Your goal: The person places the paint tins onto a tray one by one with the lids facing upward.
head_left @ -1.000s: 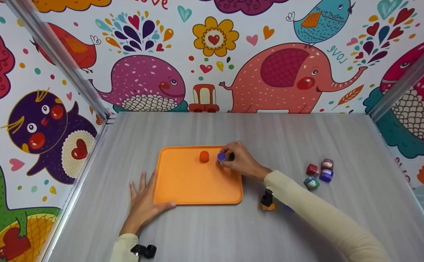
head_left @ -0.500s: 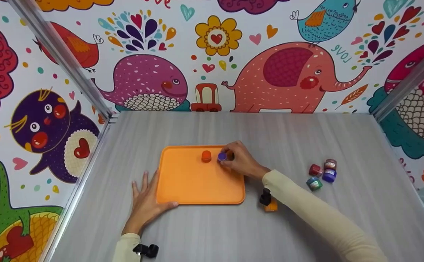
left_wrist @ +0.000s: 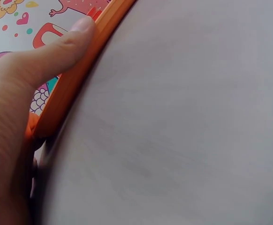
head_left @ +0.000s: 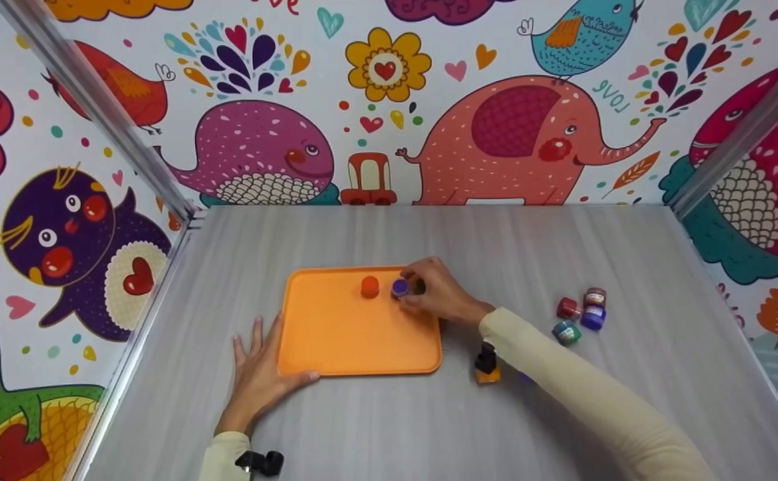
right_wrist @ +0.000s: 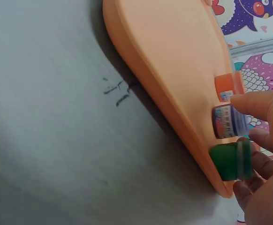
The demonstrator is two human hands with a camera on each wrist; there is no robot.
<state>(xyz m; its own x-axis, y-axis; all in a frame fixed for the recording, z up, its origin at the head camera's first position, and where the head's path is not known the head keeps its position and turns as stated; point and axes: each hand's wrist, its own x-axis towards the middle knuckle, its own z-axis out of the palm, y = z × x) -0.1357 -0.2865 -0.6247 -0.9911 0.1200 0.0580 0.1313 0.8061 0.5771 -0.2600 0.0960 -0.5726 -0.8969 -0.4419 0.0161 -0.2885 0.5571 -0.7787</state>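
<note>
Purple-lidded jar (head_left: 400, 288) in the right hand (head_left: 444, 294)

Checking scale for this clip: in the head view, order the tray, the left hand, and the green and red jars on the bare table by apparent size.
1. Tray
2. Left hand
3. Green jar and red jar: too alike to rank.

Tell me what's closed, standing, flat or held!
Orange tray: lying flat
Orange jar: closed, standing
Purple jar: closed, pinched by right hand
Green jar: closed
Red jar: can't tell
Brown jar: can't tell
Blue jar: can't tell
Teal jar: can't tell
Yellow jar: partly hidden, can't tell
Left hand: touching tray
</note>
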